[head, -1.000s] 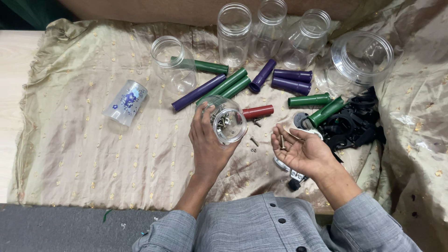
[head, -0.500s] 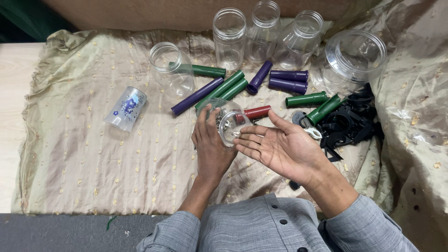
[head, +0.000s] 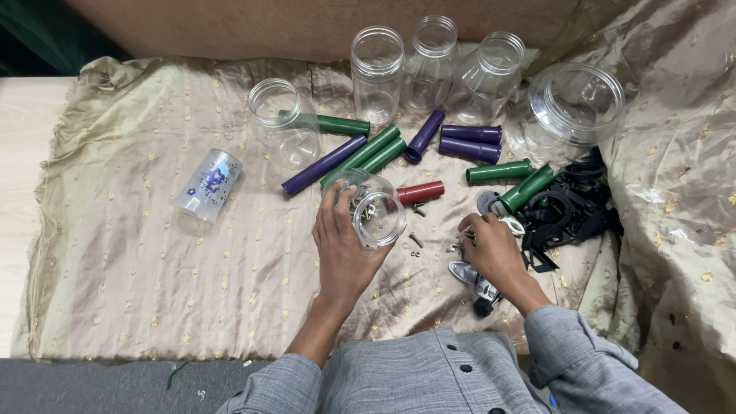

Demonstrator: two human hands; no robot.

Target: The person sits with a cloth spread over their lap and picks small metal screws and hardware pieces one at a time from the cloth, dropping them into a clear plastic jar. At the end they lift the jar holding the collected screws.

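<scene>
My left hand (head: 343,244) wraps around the tipped clear jar of screws (head: 373,207) near the cloth's (head: 138,253) middle, its mouth facing right toward my right hand (head: 491,249), which pinches loose screws (head: 415,242) lying just beside it.

The person wears a grey, finely woven shirt with a buttoned front; small dark round buttons run down the middle of the chest. The sleeves are long and of the same grey cloth, pushed up so that the cuffs bunch in soft folds, leaving forearms and both hands bare. The left hand (head: 343,245) and right hand (head: 493,253) carry no rings, watch or gloves.
</scene>
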